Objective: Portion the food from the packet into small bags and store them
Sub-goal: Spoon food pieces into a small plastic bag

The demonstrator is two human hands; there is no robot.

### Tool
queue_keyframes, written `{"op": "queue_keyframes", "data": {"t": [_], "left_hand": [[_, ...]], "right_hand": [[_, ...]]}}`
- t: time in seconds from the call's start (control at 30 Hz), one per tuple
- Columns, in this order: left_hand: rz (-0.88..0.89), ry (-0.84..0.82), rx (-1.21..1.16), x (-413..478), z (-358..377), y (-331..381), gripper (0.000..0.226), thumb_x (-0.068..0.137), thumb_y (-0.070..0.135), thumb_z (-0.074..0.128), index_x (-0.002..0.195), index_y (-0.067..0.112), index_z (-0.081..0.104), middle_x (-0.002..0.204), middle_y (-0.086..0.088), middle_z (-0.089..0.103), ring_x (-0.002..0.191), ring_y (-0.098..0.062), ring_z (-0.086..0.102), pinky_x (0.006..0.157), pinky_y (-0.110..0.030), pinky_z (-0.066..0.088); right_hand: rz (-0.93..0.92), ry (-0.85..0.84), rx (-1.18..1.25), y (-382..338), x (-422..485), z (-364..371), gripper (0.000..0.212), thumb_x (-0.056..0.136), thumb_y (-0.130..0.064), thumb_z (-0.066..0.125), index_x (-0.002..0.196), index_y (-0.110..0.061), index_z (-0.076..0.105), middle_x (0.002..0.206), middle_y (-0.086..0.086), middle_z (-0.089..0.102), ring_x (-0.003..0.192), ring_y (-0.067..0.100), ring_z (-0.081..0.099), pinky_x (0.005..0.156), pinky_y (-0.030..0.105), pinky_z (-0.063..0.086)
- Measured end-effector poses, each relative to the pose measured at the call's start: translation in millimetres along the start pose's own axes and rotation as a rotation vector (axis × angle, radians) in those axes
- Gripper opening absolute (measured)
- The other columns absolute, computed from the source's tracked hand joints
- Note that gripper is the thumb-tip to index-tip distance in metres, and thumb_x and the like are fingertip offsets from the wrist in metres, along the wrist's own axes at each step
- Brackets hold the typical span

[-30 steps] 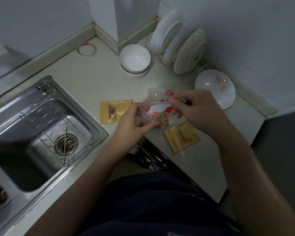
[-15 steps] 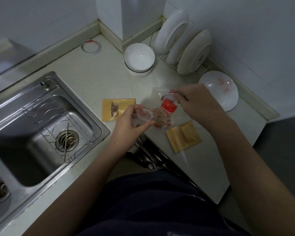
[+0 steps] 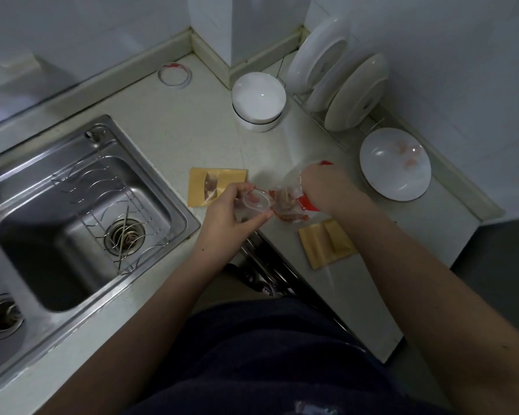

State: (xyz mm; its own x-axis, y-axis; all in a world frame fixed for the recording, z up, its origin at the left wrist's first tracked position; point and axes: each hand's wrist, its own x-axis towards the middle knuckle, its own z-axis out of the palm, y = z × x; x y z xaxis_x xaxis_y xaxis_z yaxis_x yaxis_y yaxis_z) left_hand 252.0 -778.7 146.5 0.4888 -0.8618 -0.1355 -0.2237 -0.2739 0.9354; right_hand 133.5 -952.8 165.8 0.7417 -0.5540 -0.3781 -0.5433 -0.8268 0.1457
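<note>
My left hand (image 3: pixel 228 212) pinches a small clear bag (image 3: pixel 256 202) with its round mouth held open, just above the counter's front edge. My right hand (image 3: pixel 327 191) grips the far end of a clear food packet (image 3: pixel 285 205) with red print, tilted down so its mouth meets the clear bag. Brownish food pieces lie in the packet's lower end. A yellow small bag (image 3: pixel 222 181) with food showing through its window lies flat behind my left hand. Another yellow small bag (image 3: pixel 327 245) lies flat below my right wrist.
A steel sink (image 3: pixel 72 223) with a wire rack fills the left. Stacked white bowls (image 3: pixel 258 100) stand at the back. A dish rack (image 3: pixel 339 73) holds upright plates. A white plate (image 3: pixel 394 166) with pink bits sits at right. A tape roll (image 3: pixel 174 74) lies by the wall.
My right hand has moved right and lifted the packet's far end, tipping it toward the clear bag. My left hand has stayed nearly in place, holding the bag.
</note>
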Motion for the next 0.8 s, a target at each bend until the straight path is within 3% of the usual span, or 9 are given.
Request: {"op": "queue_keyframes", "data": {"t": [0.13, 0.27, 0.37, 0.43, 0.5, 0.57, 0.67, 0.8], "left_hand": [[-0.012, 0.009, -0.004, -1.5, -0.3, -0.7, 0.047, 0.077, 0.031, 0.078, 0.118, 0.020, 0.057, 0.105, 0.013, 0.065, 0.097, 0.005, 0.059, 0.077, -0.005, 0.045], [-0.015, 0.013, -0.020, -2.6, 0.5, -1.2, 0.047, 0.077, 0.029, 0.079, 0.118, 0.020, 0.057, 0.106, 0.012, 0.065, 0.097, 0.003, 0.060, 0.075, -0.006, 0.046], [-0.012, 0.013, -0.020, -2.9, 1.0, -0.7, 0.048, 0.077, 0.030, 0.079, 0.118, 0.020, 0.057, 0.105, 0.012, 0.065, 0.097, 0.003, 0.060, 0.076, -0.009, 0.047], [-0.012, 0.013, -0.025, -3.4, 1.5, -0.9, 0.047, 0.077, 0.031, 0.079, 0.117, 0.021, 0.057, 0.104, 0.012, 0.065, 0.096, 0.005, 0.060, 0.075, -0.008, 0.047], [-0.014, 0.011, -0.023, -3.8, 1.4, -2.0, 0.047, 0.077, 0.031, 0.079, 0.116, 0.022, 0.056, 0.104, 0.013, 0.065, 0.095, 0.006, 0.060, 0.074, -0.007, 0.047], [-0.017, 0.010, -0.010, -4.1, 0.9, -4.0, 0.047, 0.077, 0.031, 0.079, 0.117, 0.023, 0.056, 0.104, 0.014, 0.065, 0.095, 0.006, 0.060, 0.075, -0.009, 0.048], [-0.008, 0.015, 0.022, -4.0, -0.2, -6.3, 0.053, 0.075, 0.038, 0.078, 0.120, 0.021, 0.056, 0.106, 0.014, 0.064, 0.098, 0.003, 0.060, 0.081, -0.016, 0.050], [-0.003, 0.009, 0.044, -3.6, 0.2, -7.0, 0.055, 0.075, 0.040, 0.077, 0.121, 0.019, 0.055, 0.107, 0.014, 0.064, 0.100, 0.002, 0.060, 0.083, -0.020, 0.050]], "right_hand": [[0.090, -0.072, 0.000, 3.2, 5.4, 11.2, 0.022, 0.093, -0.004, 0.044, 0.102, -0.006, 0.064, 0.084, 0.004, 0.061, 0.087, 0.024, 0.066, 0.068, 0.028, 0.044], [0.206, -0.168, 0.147, 13.5, 8.3, 12.8, 0.023, 0.094, -0.004, 0.048, 0.112, -0.002, 0.061, 0.110, 0.012, 0.065, 0.100, 0.027, 0.063, 0.075, 0.032, 0.047], [0.347, -0.229, 0.341, 27.5, 9.8, 12.3, 0.023, 0.094, -0.003, 0.048, 0.112, 0.005, 0.059, 0.109, 0.018, 0.061, 0.109, 0.033, 0.059, 0.085, 0.035, 0.045], [0.491, -0.240, 0.621, 37.8, 5.9, 19.4, 0.009, 0.093, -0.002, 0.051, 0.096, -0.003, 0.060, 0.093, 0.014, 0.056, 0.098, 0.033, 0.056, 0.083, 0.035, 0.042], [0.606, -0.211, 1.007, 42.7, -1.6, 26.6, 0.025, 0.092, 0.000, 0.052, 0.073, -0.017, 0.049, 0.087, 0.008, 0.052, 0.076, 0.021, 0.051, 0.077, 0.034, 0.045], [0.681, -0.244, 1.297, 43.4, -11.2, 35.3, 0.031, 0.093, 0.001, 0.049, 0.068, -0.017, 0.047, 0.075, 0.005, 0.050, 0.061, 0.015, 0.046, 0.058, 0.028, 0.040], [0.657, -0.347, 1.408, 38.3, -21.6, 43.1, 0.030, 0.093, -0.004, 0.046, 0.065, -0.015, 0.049, 0.062, 0.006, 0.047, 0.052, 0.016, 0.037, 0.052, 0.024, 0.019], [0.712, -0.321, 1.530, 40.5, -31.6, 49.8, 0.026, 0.090, -0.004, 0.047, 0.068, -0.017, 0.051, 0.062, 0.004, 0.048, 0.048, 0.013, 0.040, 0.049, 0.021, 0.025]]}}
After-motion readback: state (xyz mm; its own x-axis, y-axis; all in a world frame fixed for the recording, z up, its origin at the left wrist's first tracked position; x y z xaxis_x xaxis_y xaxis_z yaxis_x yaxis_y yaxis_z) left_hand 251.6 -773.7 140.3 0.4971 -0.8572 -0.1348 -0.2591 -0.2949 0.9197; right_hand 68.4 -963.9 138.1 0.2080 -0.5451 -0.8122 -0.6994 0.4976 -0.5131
